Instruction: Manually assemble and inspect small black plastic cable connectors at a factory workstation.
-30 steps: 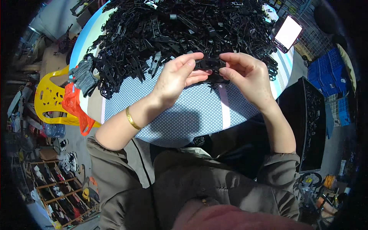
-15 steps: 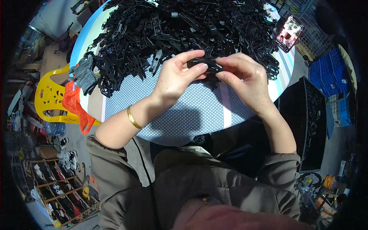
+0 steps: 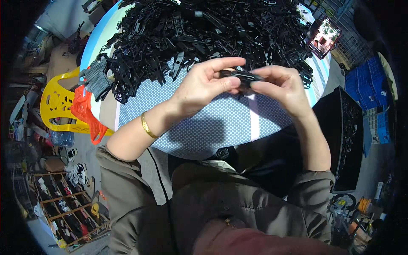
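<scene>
Between my two hands, above the near part of the table, is a small elongated black plastic part (image 3: 241,76). My left hand (image 3: 207,81) pinches its left end with thumb and fingers. At its other end, my right hand (image 3: 278,83) grips it between thumb and forefinger, slightly blurred. The part's exact kind cannot be made out. Just beyond my hands lies a large heap of similar black plastic parts (image 3: 153,38). One greyer piece (image 3: 177,64) lies at the heap's near edge, left of my hands.
The round table has a dotted cloth (image 3: 182,121). At its left edge are a grey knitted item (image 3: 97,78), a red plastic bag (image 3: 87,112) and a yellow chair (image 3: 55,102). A phone (image 3: 324,39) stands far right. Right of me is a black bin (image 3: 346,140); blue crates (image 3: 365,85) stand beyond.
Both hands have shifted slightly to the right with the black part. The part has turned, showing a narrower side, and the right fingers have moved on it.
</scene>
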Demonstrator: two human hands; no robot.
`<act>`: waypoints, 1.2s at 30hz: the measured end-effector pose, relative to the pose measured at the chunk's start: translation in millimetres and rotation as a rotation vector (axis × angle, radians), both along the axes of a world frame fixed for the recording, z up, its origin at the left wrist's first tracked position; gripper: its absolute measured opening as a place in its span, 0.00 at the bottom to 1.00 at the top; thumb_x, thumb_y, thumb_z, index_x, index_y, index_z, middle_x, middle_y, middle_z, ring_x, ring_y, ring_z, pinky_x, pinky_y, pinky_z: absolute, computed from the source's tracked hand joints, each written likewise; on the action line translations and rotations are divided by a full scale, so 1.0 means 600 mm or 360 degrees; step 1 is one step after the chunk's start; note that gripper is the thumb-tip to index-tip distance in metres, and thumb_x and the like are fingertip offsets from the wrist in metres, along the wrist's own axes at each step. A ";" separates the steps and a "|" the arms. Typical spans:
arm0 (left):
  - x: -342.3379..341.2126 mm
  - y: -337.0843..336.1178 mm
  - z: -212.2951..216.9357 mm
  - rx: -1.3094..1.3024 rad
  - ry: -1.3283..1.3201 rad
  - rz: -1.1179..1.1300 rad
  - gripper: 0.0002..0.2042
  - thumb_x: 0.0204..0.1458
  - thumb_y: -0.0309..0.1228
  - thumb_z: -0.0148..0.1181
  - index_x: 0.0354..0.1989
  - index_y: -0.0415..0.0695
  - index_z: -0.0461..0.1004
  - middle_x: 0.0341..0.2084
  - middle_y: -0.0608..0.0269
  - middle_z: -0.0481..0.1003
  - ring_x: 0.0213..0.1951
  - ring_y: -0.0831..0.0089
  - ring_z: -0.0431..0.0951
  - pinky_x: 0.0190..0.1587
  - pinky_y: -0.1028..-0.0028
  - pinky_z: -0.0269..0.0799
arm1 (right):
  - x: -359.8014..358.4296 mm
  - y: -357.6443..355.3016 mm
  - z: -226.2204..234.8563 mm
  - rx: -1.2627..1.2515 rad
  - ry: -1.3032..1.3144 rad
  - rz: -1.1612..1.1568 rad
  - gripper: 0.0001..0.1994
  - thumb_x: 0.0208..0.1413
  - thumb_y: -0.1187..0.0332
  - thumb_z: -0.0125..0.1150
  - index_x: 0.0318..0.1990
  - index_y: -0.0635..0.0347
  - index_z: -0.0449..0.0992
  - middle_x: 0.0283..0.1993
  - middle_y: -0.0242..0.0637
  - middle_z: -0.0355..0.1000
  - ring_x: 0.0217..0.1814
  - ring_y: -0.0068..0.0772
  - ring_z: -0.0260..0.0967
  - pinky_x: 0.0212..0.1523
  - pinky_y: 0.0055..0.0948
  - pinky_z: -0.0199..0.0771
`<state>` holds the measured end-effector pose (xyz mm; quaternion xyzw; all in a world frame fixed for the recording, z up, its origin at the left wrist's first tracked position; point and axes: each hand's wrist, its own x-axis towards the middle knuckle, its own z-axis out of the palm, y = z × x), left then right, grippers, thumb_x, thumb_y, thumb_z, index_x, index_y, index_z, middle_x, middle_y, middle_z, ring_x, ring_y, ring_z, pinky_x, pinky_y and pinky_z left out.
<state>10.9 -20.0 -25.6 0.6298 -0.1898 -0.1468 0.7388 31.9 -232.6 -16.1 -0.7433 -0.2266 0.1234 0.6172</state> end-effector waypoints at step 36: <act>0.038 0.044 0.022 0.1175 -0.1281 0.1304 0.10 0.47 0.19 0.50 0.37 0.42 0.74 0.25 0.61 0.72 0.25 0.73 0.73 0.30 0.76 0.69 | -0.003 0.010 -0.001 -0.0507 -0.0708 -0.0171 0.16 0.43 0.76 0.60 0.43 0.58 0.71 0.27 0.32 0.67 0.26 0.22 0.67 0.28 0.23 0.68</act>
